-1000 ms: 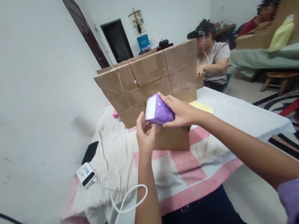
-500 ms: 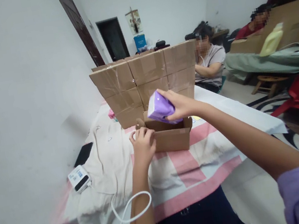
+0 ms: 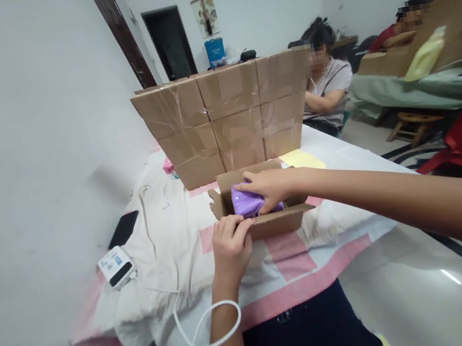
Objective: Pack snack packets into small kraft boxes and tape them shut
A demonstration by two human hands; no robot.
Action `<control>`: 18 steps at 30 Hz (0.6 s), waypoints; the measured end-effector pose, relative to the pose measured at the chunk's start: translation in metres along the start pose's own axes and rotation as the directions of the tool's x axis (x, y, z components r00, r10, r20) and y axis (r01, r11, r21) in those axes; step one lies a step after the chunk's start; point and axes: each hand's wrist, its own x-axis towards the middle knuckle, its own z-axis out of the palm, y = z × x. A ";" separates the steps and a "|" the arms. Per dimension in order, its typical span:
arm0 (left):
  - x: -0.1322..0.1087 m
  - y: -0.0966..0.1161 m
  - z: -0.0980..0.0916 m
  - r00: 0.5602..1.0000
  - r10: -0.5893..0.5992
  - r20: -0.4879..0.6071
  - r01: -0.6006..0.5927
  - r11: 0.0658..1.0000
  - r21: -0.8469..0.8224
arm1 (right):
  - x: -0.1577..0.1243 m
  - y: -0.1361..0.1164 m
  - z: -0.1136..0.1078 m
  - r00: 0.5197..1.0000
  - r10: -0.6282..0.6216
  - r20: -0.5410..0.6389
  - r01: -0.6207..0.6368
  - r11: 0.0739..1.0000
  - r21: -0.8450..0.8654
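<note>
- Purple packet [image 3: 243,203]: inside the open cardboard box [image 3: 279,226], clasped from above between the spread fingers and thumb of the right hand [image 3: 276,185].
- Probably light, soft, slightly slippery in its smooth, shiny wrap; best held across its sides.
- Left hand [image 3: 230,245]: fingers bent, gripping the box's near rim; stiff, matte, straight-edged cardboard beneath them.

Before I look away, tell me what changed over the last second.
The purple pack went down into the small carton, the right hand holding it throughout. The left hand moved from beside the pack to the carton's near edge. The stacked boxes and white device stayed put.
</note>
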 end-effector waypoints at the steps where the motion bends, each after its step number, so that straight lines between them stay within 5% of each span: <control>1: -0.001 0.000 0.001 1.000 0.001 -0.004 -0.001 1.000 -0.007 | 0.000 -0.001 0.000 1.000 -0.014 -0.003 0.014 0.999 -0.041; 7: -0.006 0.000 0.003 1.000 0.006 -0.017 -0.007 0.998 -0.059 | 0.003 -0.007 0.008 0.995 -0.097 -0.020 0.091 0.970 -0.225; 18: -0.010 -0.004 0.003 1.000 0.015 -0.013 -0.016 0.995 -0.098 | 0.016 -0.016 0.008 0.998 -0.052 0.037 0.059 0.971 -0.233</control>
